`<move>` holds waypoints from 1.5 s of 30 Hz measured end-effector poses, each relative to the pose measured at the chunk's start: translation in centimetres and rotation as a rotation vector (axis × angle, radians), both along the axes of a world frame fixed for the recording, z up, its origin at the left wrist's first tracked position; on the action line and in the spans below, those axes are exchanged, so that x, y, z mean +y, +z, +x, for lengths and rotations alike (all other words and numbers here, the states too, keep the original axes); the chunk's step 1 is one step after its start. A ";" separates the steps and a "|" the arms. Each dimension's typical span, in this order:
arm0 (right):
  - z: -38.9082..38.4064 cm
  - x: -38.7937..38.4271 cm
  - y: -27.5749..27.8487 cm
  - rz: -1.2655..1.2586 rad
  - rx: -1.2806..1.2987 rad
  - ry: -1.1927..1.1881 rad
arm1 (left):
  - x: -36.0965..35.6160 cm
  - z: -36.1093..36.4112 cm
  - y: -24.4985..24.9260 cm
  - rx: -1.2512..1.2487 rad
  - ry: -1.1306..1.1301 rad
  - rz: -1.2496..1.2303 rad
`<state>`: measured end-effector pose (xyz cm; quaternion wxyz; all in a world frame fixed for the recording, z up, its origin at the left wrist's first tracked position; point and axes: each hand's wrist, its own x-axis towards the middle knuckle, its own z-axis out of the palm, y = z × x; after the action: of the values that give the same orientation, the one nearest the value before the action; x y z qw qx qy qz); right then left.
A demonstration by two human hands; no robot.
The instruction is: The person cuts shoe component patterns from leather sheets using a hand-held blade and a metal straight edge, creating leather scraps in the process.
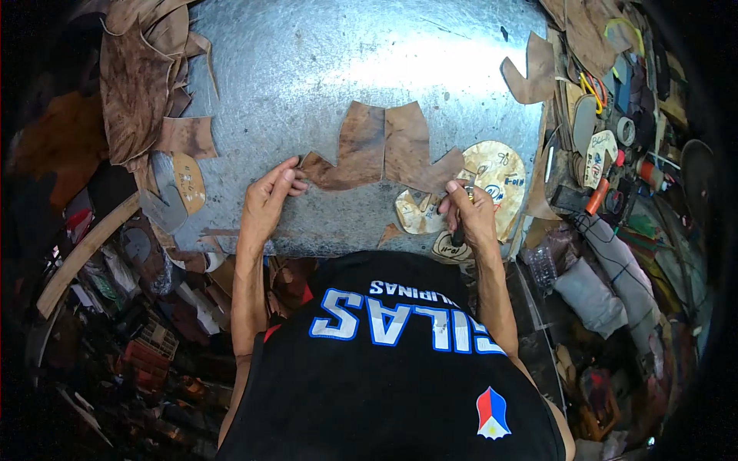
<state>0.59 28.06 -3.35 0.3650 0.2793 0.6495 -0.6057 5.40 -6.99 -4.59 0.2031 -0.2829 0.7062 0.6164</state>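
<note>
Two brown leather pieces, mirror images in outline, lie side by side on the metal tabletop, their straight edges meeting in the middle. My left hand (270,198) pinches the outer tip of the left leather piece (360,146) between thumb and fingers. At the other end, my right hand (477,211) has thumb and finger on the outer tip of the right leather piece (409,147). A slim tool with a dark handle (457,237) is tucked in that same hand; its working end cannot be made out. Just beside it lies a small cream pattern piece (419,213) with handwriting.
A large marked pattern (507,173) lies right of my right hand. Leather hides (138,84) heap at the far left, near a tan pattern (188,183). A leather offcut (530,71) rests at upper right. Tools, tape and an orange cylinder (596,197) crowd the right side.
</note>
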 end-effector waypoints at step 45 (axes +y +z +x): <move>-11.6 6.0 -1.2 0.284 0.423 -0.135 | 11.9 -18.6 -0.5 0.389 -0.376 -0.404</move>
<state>-11.03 34.07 -4.57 0.1372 0.2377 0.7699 -0.5761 -13.18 4.93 -5.13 0.1147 -0.0592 0.8795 0.4580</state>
